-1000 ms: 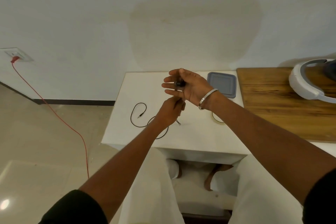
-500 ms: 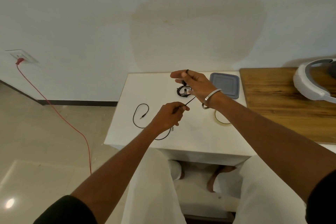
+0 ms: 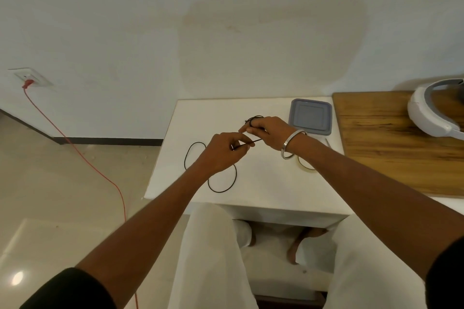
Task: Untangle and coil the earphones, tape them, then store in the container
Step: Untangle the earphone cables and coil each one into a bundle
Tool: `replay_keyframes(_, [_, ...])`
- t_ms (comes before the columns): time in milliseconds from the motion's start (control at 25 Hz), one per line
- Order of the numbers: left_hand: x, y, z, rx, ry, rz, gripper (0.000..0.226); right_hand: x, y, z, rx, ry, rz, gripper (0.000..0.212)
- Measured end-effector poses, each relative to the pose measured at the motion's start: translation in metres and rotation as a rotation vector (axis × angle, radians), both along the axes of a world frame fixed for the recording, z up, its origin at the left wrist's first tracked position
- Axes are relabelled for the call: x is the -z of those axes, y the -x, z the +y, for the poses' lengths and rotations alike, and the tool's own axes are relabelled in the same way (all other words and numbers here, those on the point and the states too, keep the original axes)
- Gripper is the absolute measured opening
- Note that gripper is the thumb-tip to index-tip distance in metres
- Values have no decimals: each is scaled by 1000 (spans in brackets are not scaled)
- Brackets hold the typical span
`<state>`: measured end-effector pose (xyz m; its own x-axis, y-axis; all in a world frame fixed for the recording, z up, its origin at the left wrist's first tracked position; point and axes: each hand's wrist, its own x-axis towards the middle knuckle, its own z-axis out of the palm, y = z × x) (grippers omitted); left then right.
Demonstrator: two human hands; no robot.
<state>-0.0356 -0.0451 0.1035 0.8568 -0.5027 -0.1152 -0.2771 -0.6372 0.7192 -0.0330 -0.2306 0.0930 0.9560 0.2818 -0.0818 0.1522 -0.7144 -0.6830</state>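
Above the middle of the smooth white counter (image 3: 263,183), the right hand (image 3: 270,130) pinches a small bundle of thin black earphones (image 3: 222,189) cable wound round its fingers. The left hand (image 3: 223,152), fingers curled, pinches a taut stretch of the same cable just beside it. The rest trails in loose loops toward the counter's left edge. A grey square container (image 3: 310,116) with rounded corners sits at the back edge; a translucent tape ring (image 3: 305,167) lies near the right wrist.
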Motion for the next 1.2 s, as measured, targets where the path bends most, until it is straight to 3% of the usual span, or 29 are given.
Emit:
replay_keyframes(480, [-4, -12, 9, 9, -66, -113, 13, 3, 7, -9, -46, 370, 104, 31])
replay_keyframes(680, [-5, -21, 12, 63, -56, -255, 13, 6, 13, -6, -106, 202, 175, 33])
replay_keyframes(960, [-3, -24, 12, -18, 117, -270, 12, 1, 22, 7, -213, -89, 280, 28])
replay_keyframes(1040, [1, -25, 11, -47, 137, -214, 11, -7, 25, 14, -219, -244, 332, 31])
replay_keyframes(1200, [18, -26, 12, -51, 292, 71, 24, -21, 29, 22, -131, -552, 496, 32])
